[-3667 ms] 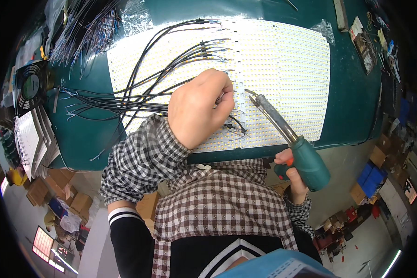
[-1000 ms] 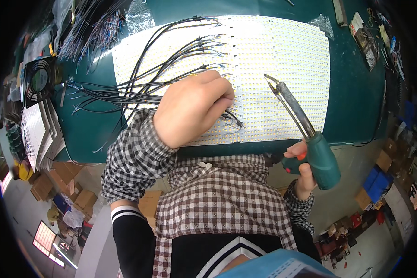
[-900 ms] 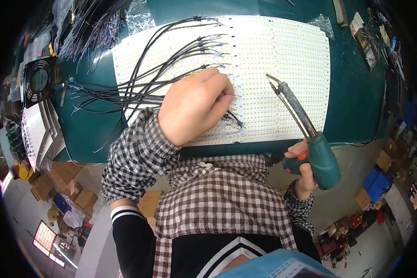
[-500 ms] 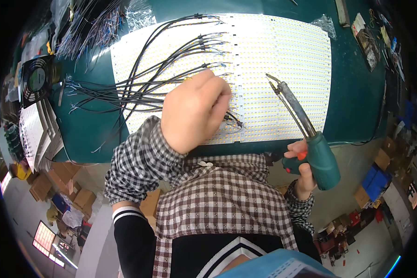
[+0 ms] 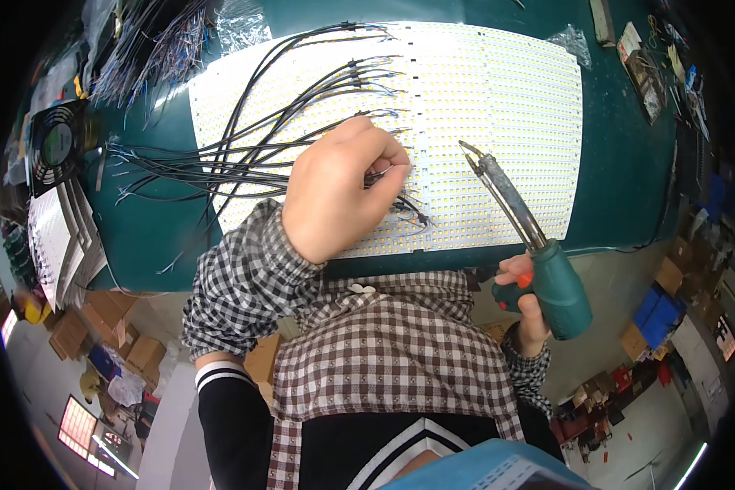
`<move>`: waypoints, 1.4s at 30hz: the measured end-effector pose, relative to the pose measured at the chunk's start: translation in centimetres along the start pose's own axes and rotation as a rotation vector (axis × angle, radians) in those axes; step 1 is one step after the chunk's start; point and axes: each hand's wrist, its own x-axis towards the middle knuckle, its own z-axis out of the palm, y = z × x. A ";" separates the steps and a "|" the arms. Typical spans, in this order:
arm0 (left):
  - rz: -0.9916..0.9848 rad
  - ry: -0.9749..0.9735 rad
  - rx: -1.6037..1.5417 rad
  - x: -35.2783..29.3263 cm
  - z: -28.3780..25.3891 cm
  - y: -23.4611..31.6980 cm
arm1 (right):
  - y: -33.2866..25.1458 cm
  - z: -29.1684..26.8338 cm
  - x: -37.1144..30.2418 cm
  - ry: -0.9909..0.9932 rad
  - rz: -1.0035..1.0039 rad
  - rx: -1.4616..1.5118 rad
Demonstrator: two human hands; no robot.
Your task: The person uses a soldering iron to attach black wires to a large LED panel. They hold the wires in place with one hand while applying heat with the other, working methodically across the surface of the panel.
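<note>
A large white panel of LED strips (image 5: 531, 106), dotted with yellow chips in rows, lies across the green table. Over its left half run several black cables (image 5: 257, 155) with thin stripped wire ends, some reaching a seam near the middle. My left hand (image 5: 335, 192) is closed in a pinch above that seam, a black cable showing between thumb and fingers; the exact grip point is partly hidden. In my right hand (image 5: 533, 320) is a green soldering gun (image 5: 563, 294) with a red trigger. Its tip is raised toward the panel, to the right of my left fingers.
A black fan (image 5: 57, 145) stands at the left edge of the table, beside a stack of white sheets (image 5: 61, 237). Bundles of loose thin wires (image 5: 159, 61) lie at the far left. A worn box-like block (image 5: 641, 73) and small tools sit at the far right.
The soldering gun has dropped slightly nearer to me and shifted a little left. My left fingers have changed their pinch slightly, showing the cable between them.
</note>
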 end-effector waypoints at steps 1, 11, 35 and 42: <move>-0.004 0.000 -0.014 0.1 -0.1 -0.2 | -0.1 0.2 0.1 0.008 0.006 0.001; 0.073 0.048 0.158 0.2 0.5 0.1 | 0.2 0.3 -0.1 -0.014 0.008 -0.025; 0.089 0.062 0.183 0.4 0.8 0.2 | 0.8 0.9 0.1 -0.112 -0.065 -0.258; 0.100 0.070 0.192 0.6 0.7 0.2 | 1.1 0.9 0.3 -0.113 -0.058 -0.279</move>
